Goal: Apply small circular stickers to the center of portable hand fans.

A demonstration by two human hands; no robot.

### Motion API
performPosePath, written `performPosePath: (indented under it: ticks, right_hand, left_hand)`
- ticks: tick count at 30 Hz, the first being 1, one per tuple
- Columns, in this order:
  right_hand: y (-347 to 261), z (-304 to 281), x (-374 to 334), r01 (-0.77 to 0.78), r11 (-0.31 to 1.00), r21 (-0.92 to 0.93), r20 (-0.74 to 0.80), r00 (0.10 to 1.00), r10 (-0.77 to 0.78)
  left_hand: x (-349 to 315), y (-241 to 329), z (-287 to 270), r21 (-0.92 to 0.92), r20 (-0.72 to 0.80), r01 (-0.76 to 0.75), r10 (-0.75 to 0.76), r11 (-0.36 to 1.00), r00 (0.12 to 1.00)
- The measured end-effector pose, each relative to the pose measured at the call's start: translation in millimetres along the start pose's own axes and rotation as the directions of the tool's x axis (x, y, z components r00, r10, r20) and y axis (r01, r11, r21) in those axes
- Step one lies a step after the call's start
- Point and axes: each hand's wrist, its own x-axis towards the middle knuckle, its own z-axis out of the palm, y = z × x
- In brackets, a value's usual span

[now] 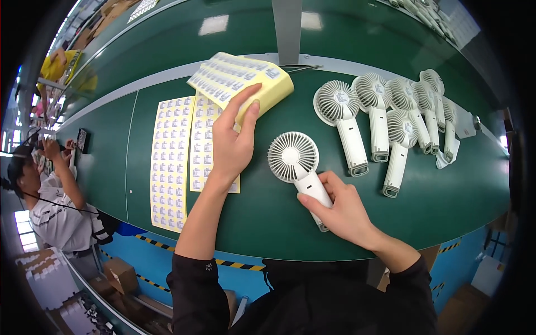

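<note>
My left hand [234,142] pinches a yellow-backed label sheet [240,75], lifted off the bench and curled over at its right end. Rows of small printed stickers cover its face. Below it lie two more label sheets, one at the left [170,162] and one partly hidden under my left forearm [202,148]. My right hand [343,207] is closed round the handle of a white handheld fan [292,157], its round grille to the upper left. To the right rest several similar white fans [352,139]; the nearest ones show their handles toward me.
All this lies on a green workbench [268,234]. A grey metal post [287,33] rises at its far edge, with thin tweezers-like metal [304,68] beside it. At the left sits a co-worker [53,206]. Cardboard boxes [120,274] stand on the floor below.
</note>
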Motion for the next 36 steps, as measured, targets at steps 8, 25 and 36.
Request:
performPosePath:
  ticks: [8, 25, 36]
  right_hand:
    - [-15, -9, 12, 0.471, 0.749, -0.466, -0.032, 0.837, -0.546]
    - [-49, -3, 86, 0.745, 0.509, -0.432, -0.075, 0.533, -0.843]
    - [-18, -24, 53, 0.438, 0.877, -0.198, 0.071, 0.898, -0.433]
  left_hand:
    - [-3, -1, 4, -0.06, 0.009, -0.117, 0.117, 0.991, 0.993]
    - [-7, -5, 8, -0.088, 0.173, -0.108, 0.122, 0.99, 0.977]
    - [-13, -7, 13, 0.063, 0.344, -0.067, 0.042, 0.996, 0.938]
